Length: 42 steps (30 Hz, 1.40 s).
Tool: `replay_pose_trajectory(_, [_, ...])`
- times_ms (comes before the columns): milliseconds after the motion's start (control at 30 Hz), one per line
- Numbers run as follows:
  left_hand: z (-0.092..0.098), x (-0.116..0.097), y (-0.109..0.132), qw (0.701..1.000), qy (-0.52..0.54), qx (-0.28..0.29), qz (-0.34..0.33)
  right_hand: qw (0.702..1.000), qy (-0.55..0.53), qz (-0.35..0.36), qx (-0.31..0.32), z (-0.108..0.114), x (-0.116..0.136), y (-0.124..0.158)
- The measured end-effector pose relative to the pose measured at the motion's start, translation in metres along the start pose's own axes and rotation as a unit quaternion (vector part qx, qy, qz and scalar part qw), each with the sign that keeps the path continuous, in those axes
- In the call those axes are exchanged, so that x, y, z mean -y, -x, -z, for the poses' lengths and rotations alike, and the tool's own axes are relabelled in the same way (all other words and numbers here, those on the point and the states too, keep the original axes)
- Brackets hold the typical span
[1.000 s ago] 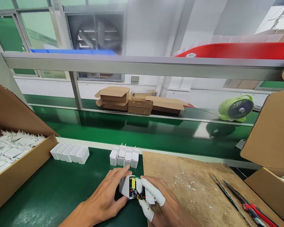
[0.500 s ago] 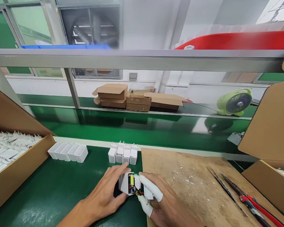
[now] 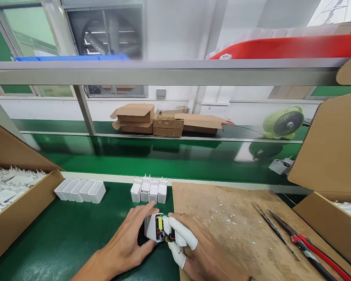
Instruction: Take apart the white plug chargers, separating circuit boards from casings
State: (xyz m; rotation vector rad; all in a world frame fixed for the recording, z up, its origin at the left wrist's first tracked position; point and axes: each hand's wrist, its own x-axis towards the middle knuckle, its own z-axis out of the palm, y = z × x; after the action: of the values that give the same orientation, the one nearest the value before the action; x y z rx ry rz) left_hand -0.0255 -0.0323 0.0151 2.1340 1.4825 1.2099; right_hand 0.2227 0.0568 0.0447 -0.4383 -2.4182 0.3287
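Between my hands is a white charger housing point(image 3: 150, 227), its end facing my left palm. A circuit board point(image 3: 160, 227) with a yellow component sticks partly out of it. My left hand point(image 3: 130, 240) is closed around the housing, thumb below and fingers above. White finger cots cover the thumb and index finger of my right hand point(image 3: 200, 246), which pinches the board's right end beside a white plastic piece point(image 3: 180, 240). How that piece joins the board is partly hidden by the fingers. Just beyond stand several white chargers with plug pins point(image 3: 149, 190).
Several empty white housings point(image 3: 80, 190) stand in a row at left, near a carton point(image 3: 26, 205) of white plug parts. A worn board point(image 3: 222, 222) on the right bears tweezers point(image 3: 276, 230) and red-handled scissors point(image 3: 302, 244). Another carton point(image 3: 330, 218) stands far right.
The whole view has shifted slightly, so the scene sits a little further left. Both hands keep the same grip on the housing and the board.
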Motion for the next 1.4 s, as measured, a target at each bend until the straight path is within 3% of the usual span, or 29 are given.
replay_pose_trajectory(267, [0.0,-0.002,0.001,1.0,0.0,0.003,-0.004,1.0,0.001,-0.008,0.011,0.0,0.001,0.001])
replay_pose_trajectory(467, [-0.004,-0.002,0.002,0.998,0.059,0.027,0.005,1.0,0.015,0.019,0.019,-0.002,-0.001,0.002])
replay_pose_trajectory(800, [-0.012,-0.001,0.0,0.983,0.166,0.06,0.048,0.991,-0.11,-0.069,-0.018,0.0,0.0,0.002])
replay_pose_trajectory(933, [-0.007,-0.009,-0.008,0.969,0.24,0.053,0.028,0.993,-0.103,-0.015,-0.048,0.003,-0.01,-0.008])
replay_pose_trajectory(1100, [-0.003,-0.007,-0.007,0.947,0.302,0.059,0.089,0.994,-0.072,0.049,0.068,0.011,-0.013,-0.024])
replay_pose_trajectory(1400, [0.003,-0.003,-0.005,0.933,0.326,0.066,0.137,0.991,-0.066,0.011,0.118,-0.005,-0.011,-0.016])
